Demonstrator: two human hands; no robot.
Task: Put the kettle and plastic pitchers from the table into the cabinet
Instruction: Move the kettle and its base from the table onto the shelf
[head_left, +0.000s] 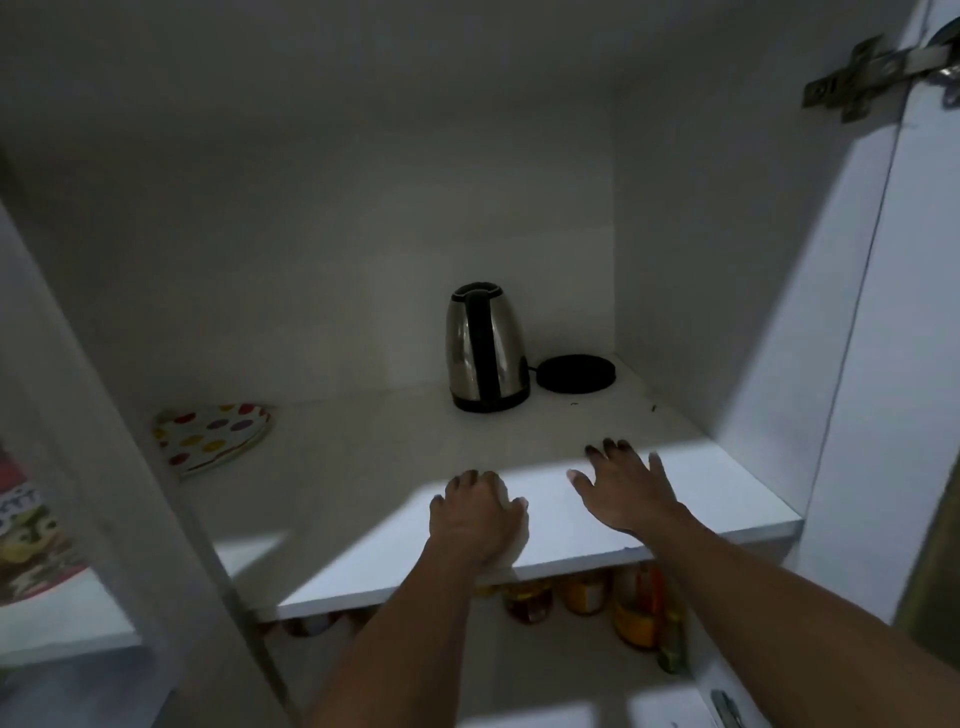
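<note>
Both hands are empty over the front of the cabinet shelf (701, 499): the left hand (475, 519) lies palm down with its fingers loosely curled and nothing under them, and the right hand (623, 486) is spread flat, fingers apart, reaching a little deeper into the shade. Around them the cabinet (753, 286) stands open, its right door swung out on a metal hinge (862, 78). Most of the shelf is bare. Toward the back right corner stands the kettle (485, 351), upright, steel-bodied with a black handle facing out, and just beside it on the right lies its round black base (575, 372), seemingly joined by a short cord. At the far left of the shelf sits a flat polka-dot plate or mat (215, 435), well apart from the kettle. Below the shelf a row of jars (582, 597) shows dimly. So the kettle part of the job looks finished, with both hands free of it. No plastic pitchers appear anywhere inside, and the surface they should come from is out of view, so those probably remain to be fetched and placed in the open room to the kettle's left.
</note>
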